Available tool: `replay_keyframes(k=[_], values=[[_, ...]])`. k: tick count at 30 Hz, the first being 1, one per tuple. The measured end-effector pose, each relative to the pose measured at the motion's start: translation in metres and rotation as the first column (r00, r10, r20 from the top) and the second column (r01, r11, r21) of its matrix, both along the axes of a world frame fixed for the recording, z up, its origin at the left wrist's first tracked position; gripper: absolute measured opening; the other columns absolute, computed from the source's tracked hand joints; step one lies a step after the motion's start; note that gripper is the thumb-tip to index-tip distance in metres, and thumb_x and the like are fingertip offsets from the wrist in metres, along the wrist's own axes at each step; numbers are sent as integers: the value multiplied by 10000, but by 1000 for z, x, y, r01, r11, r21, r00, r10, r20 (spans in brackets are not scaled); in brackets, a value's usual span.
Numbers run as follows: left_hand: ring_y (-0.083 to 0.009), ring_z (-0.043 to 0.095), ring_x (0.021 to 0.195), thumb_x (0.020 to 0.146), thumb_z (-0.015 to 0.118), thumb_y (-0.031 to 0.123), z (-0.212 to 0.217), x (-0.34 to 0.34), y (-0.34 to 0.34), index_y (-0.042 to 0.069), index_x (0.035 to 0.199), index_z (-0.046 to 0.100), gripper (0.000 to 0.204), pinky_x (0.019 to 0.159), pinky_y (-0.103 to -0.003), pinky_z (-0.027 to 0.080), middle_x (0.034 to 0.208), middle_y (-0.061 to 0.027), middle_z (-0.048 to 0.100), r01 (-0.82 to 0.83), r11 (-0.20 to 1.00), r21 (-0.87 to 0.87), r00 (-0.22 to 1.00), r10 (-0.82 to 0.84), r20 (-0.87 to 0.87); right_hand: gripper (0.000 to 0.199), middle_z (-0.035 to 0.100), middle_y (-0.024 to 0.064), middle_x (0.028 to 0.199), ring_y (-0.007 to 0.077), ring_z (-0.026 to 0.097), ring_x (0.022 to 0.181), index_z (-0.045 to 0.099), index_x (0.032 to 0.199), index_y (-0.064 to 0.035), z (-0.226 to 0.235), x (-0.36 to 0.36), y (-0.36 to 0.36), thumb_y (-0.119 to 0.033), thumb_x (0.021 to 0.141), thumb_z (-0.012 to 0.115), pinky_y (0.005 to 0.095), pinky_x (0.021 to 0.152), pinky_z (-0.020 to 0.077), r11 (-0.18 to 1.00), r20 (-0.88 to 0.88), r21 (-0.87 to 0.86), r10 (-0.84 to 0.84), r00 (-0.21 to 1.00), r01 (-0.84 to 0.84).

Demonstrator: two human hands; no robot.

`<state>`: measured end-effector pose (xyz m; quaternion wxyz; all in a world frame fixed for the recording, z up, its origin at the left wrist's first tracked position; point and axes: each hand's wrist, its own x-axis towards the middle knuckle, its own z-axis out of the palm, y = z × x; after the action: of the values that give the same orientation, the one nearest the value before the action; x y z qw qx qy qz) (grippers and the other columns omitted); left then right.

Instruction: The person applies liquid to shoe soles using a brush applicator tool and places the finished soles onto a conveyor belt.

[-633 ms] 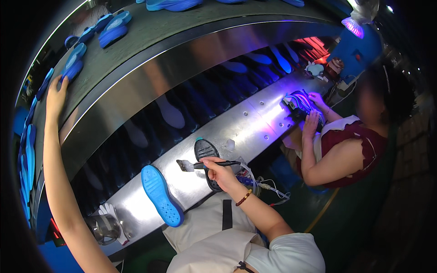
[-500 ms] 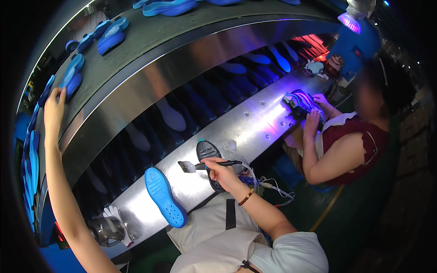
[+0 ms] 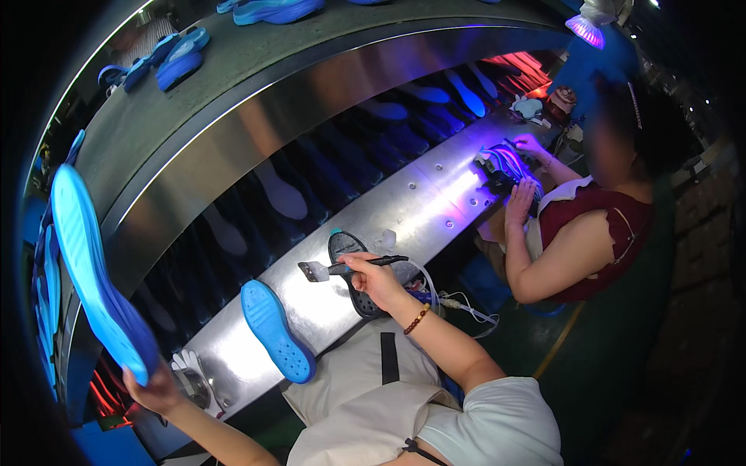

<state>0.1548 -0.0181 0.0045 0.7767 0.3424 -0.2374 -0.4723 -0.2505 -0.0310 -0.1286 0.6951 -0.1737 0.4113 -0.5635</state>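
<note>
From the head camera we count two hands of our own and three soles close to them. Our left hand [image 3: 159, 388] has its fingers curled on the lower end of one raised blue sole [image 3: 93, 264], which stands steeply tilted in front of the belt's metal side wall [image 3: 194, 167]. Our right hand [image 3: 377, 283] pinches the black handle of one flat brush [image 3: 315, 271], its bristle end to the left, over one metal bench [image 3: 229, 349]. On that bench we see one flat blue sole [image 3: 276, 332] and, beside it, one black sole [image 3: 367, 304], partly hidden by the right hand. One white glove [image 3: 186, 360] lies near the bench's left end. To the right, one co-worker [image 3: 575, 233] has two hands on one dark, striped item [image 3: 505, 169] under one lamp [image 3: 586, 31]. Several more blue soles line the belt [image 3: 249, 50]; they overlap at left, so we cannot count them all.
</note>
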Motion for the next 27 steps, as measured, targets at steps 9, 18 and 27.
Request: replay_keyframes(k=[9, 18, 27], values=[[-387, 472, 1055, 704, 526, 325, -109, -104, 52, -69, 1284, 262, 749, 938, -472, 354, 1184, -262, 445, 699, 693, 175, 714, -666, -216, 223, 612, 50, 888, 111, 585, 731, 582, 1010, -16, 3, 5, 1, -133, 820, 584, 209, 626, 439, 989, 79, -117, 97, 992, -87], [-363, 506, 1032, 702, 108, 795, -106, -184, 19, 41, 1318, 274, 988, 890, -483, 401, 1156, -228, 482, 759, 651, 16, 571, -655, -495, 223, 619, 145, 955, 169, 585, 877, 577, 981, 57, 51, 39, -6, 21, 761, 585, 277, 816, 452, 888, -68, -364, 275, 959, -281], [-315, 534, 983, 756, 95, 744, -96, -202, 18, 17, 1252, 379, 925, 883, -437, 410, 1102, -204, 527, 747, 665, -14, 573, -654, -494, 186, 633, 120, 887, 144, 596, 795, 593, 948, 50, 55, 62, -54, -4, 771, 584, 252, 764, 464, 931, -208, -291, 164, 964, -221]])
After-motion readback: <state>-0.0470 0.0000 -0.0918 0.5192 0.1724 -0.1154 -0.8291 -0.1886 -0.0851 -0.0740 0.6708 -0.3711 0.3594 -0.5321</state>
